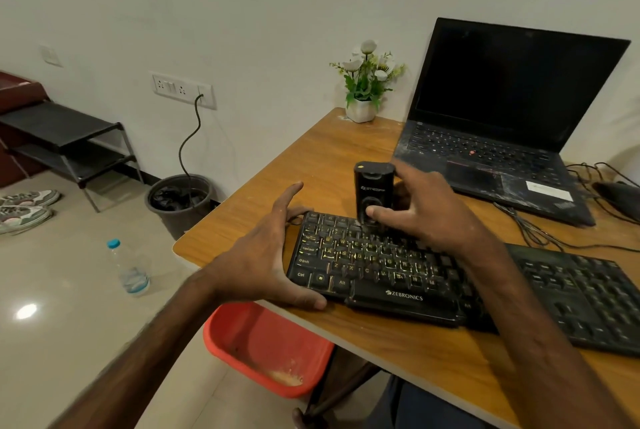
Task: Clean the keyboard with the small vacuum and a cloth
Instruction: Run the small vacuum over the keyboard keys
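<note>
**deskdweller:** so where was the keyboard (377, 265) at that point?

**mugsy_42:** Flat on the wooden counter (322, 158), close to the front-left corner and angled a bit. It was the black one with yellowish letters and ZEBRONICS on the front. The small vacuum (373, 187) stood upright on it, nozzle down on the top rows near the left end.

**deskdweller:** and the hands?

**mugsy_42:** The right grip (429, 210) was wrapped around the vacuum from its right side, thumb across the lower front and the other fingers loosely curled behind. The left grip (263, 255) was wide, spread across the keyboard's left end. Its thumb was against the front-left corner and its fingers reached toward the far-left corner, with the index lifted clear. It looked more like bracing than grabbing.

**deskdweller:** anything else around?

**mugsy_42:** A second black keyboard (588, 297) lay just beside it on the right. Behind that was an open laptop (502, 116) with a dark screen, and a small pot of white flowers (362, 109) sat by the wall. A red tub (263, 349) was below the counter edge. A water bottle (130, 269) and a dark bin (180, 203) were on the floor.
</note>
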The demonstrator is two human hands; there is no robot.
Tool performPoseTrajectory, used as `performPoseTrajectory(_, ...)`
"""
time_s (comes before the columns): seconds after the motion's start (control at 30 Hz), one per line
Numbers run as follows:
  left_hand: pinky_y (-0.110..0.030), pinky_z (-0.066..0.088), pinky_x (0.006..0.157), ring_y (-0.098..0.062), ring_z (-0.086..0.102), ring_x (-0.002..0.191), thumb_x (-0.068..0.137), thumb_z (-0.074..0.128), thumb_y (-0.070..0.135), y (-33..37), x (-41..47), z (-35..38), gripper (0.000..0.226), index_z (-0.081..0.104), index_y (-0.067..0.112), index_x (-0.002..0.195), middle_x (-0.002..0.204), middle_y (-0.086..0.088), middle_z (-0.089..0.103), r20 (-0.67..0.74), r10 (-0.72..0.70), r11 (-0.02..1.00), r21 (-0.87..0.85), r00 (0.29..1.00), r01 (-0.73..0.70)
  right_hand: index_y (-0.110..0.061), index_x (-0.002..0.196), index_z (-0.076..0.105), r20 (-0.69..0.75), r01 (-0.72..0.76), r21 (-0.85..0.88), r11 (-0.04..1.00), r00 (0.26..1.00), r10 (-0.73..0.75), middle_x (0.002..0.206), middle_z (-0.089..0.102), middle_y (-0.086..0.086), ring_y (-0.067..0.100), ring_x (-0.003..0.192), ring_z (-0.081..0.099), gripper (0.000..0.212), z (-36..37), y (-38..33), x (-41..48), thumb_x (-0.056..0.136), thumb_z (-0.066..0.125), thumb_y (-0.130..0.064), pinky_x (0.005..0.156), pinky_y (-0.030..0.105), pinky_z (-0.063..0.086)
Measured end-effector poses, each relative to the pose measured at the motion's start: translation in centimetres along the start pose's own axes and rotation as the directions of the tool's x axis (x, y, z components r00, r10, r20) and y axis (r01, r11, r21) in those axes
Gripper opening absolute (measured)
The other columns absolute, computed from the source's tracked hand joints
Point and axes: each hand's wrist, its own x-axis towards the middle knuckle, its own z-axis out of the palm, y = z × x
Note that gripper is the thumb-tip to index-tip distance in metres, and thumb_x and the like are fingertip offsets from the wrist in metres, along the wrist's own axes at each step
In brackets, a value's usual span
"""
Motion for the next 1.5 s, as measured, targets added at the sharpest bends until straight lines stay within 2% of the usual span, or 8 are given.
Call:
performPoseTrajectory(0.13, -0.041, 0.033, 0.120, 0.002, 0.033, 0.142, 0.043, 0.092, 0.066, -0.1, 0.0, 0.1, 0.149, -0.010, 0.055, 0.150, 0.152, 0.024, 0.032, 0.004, 0.008, 1.000, 0.001, 1.000, -0.008, -0.022, 0.129, 0.052, -0.053, 0.050, 0.020, 0.999, 0.997, -0.048, 0.117, 0.069, 0.002, 0.007, 0.098, 0.064, 0.055, 0.7, -0.8, -0.6, 0.082, 0.078, -0.031, 0.076, 0.023, 0.054)
performPoseTrajectory(0.33, -0.043, 0.039, 0.116, -0.004, 0.040, 0.140, 0.048, 0.098, 0.053, -0.1, 0.3, 0.1, 0.150, -0.008, 0.049, 0.154, 0.151, 0.014, 0.038, -0.008, 0.033, 0.999, -0.040, 0.999, -0.033, -0.022, 0.130, 0.048, -0.040, 0.191, 0.111, 0.975, 0.981, -0.188, 0.115, 0.070, 0.002, 0.012, 0.103, 0.067, 0.054, 5.8, -3.8, 2.5, 0.084, 0.076, -0.028, 0.087, 0.040, 0.058)
performPoseTrajectory(0.53, -0.044, 0.031, 0.121, -0.004, 0.032, 0.144, 0.041, 0.093, 0.069, -0.6, 0.2, 0.0, 0.150, -0.009, 0.054, 0.151, 0.152, 0.019, 0.032, -0.014, 0.013, 0.999, 0.030, 1.000, -0.013, -0.023, 0.135, 0.048, -0.020, 0.068, 0.045, 0.997, 0.998, -0.067, 0.124, 0.065, 0.001, 0.010, 0.108, 0.063, 0.061, 1.9, -1.1, -0.5, 0.083, 0.077, -0.032, 0.094, 0.042, 0.054)
performPoseTrajectory(0.77, -0.045, 0.032, 0.120, -0.003, 0.031, 0.143, 0.040, 0.089, 0.075, -0.8, 0.1, 0.0, 0.147, -0.007, 0.053, 0.150, 0.149, 0.027, 0.031, 0.002, 0.017, 0.998, 0.059, 1.000, -0.017, -0.027, 0.130, 0.048, -0.102, -0.088, -0.064, 0.994, 0.991, 0.081, 0.108, 0.058, -0.016, 0.001, 0.094, 0.058, 0.058, -3.5, 2.1, -5.9, 0.080, 0.077, -0.032, 0.082, 0.020, 0.049)
performPoseTrajectory(0.9, -0.045, 0.032, 0.120, -0.003, 0.030, 0.144, 0.042, 0.089, 0.074, -0.7, 0.1, 0.0, 0.146, -0.006, 0.053, 0.151, 0.150, 0.025, 0.030, 0.004, 0.017, 0.997, 0.074, 1.000, -0.017, -0.025, 0.129, 0.049, -0.103, -0.048, -0.008, 0.999, 0.994, 0.047, 0.114, 0.062, -0.011, 0.000, 0.096, 0.059, 0.057, -2.1, 0.7, -4.7, 0.081, 0.077, -0.030, 0.079, 0.014, 0.048)
performPoseTrajectory(1.03, -0.045, 0.033, 0.120, -0.005, 0.033, 0.144, 0.042, 0.093, 0.070, -0.6, 0.1, 0.1, 0.148, -0.005, 0.052, 0.152, 0.153, 0.016, 0.033, -0.004, 0.015, 0.998, 0.055, 1.000, -0.014, -0.020, 0.131, 0.049, -0.052, 0.094, 0.085, 0.992, 0.995, -0.090, 0.124, 0.065, 0.003, 0.012, 0.109, 0.063, 0.056, 2.7, -2.5, -0.5, 0.083, 0.077, -0.028, 0.092, 0.032, 0.055)
performPoseTrajectory(1.17, -0.048, 0.039, 0.114, -0.013, 0.040, 0.141, 0.045, 0.097, 0.061, -0.7, 0.2, 0.1, 0.149, -0.005, 0.052, 0.153, 0.152, 0.008, 0.039, -0.024, 0.020, 1.000, 0.008, 1.000, -0.019, -0.020, 0.132, 0.047, -0.059, 0.164, 0.124, 0.979, 0.986, -0.158, 0.117, 0.068, 0.002, 0.013, 0.107, 0.064, 0.055, 5.8, -4.5, 2.4, 0.084, 0.075, -0.028, 0.088, 0.040, 0.057)
performPoseTrajectory(1.5, -0.045, 0.034, 0.119, -0.006, 0.036, 0.142, 0.042, 0.092, 0.070, -1.1, 0.3, -0.1, 0.147, -0.003, 0.050, 0.151, 0.152, 0.014, 0.034, -0.008, 0.027, 0.999, 0.046, 1.000, -0.026, -0.022, 0.133, 0.048, -0.115, -0.022, -0.004, 1.000, 0.993, 0.021, 0.124, 0.064, 0.001, 0.007, 0.105, 0.059, 0.059, -1.2, 1.4, -3.8, 0.083, 0.076, -0.032, 0.091, 0.030, 0.053)
